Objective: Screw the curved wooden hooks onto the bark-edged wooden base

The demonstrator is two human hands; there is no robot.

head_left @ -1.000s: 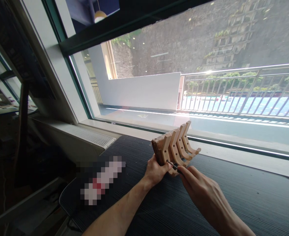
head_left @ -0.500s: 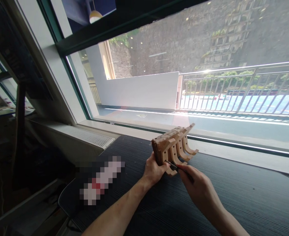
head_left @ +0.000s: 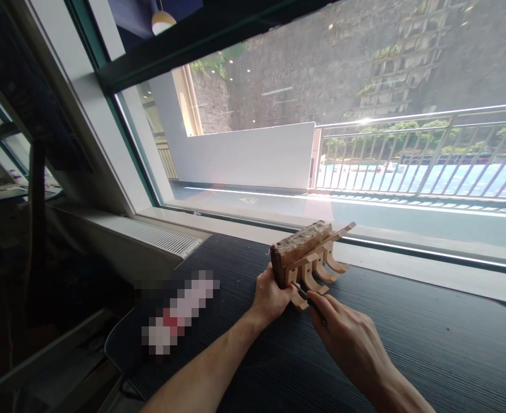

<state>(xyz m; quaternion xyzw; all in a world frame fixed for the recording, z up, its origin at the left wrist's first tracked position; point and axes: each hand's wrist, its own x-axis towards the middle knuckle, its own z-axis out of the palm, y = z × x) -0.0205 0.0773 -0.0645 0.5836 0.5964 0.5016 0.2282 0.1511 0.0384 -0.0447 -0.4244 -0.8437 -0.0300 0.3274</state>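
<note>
A wooden hook rack (head_left: 303,244) is held tilted above the dark table. Its rough brown block carries several pale curved hooks with small holes. My left hand (head_left: 271,295) is closed around the near lower end of the rack, thumb across the front by the nearest hook. In my right hand (head_left: 343,324) is a slim dark screwdriver-like tool (head_left: 303,292), pinched between thumb and fingers. Its tip meets the nearest hook close to my left thumb; whether it sits in a hole I cannot tell. My right palm hides part of the tool's handle.
The dark ribbed tabletop (head_left: 412,338) spreads under both arms. On its left lies a pixelated, pinkish-white item (head_left: 179,315). Behind the table are a sill and a large window (head_left: 253,166); a vented ledge (head_left: 145,232) stands at the left.
The rack has tipped so that more of the block's rough top shows, and has shifted slightly right. My right hand has turned with the tool, whose tip stays at the nearest hook.
</note>
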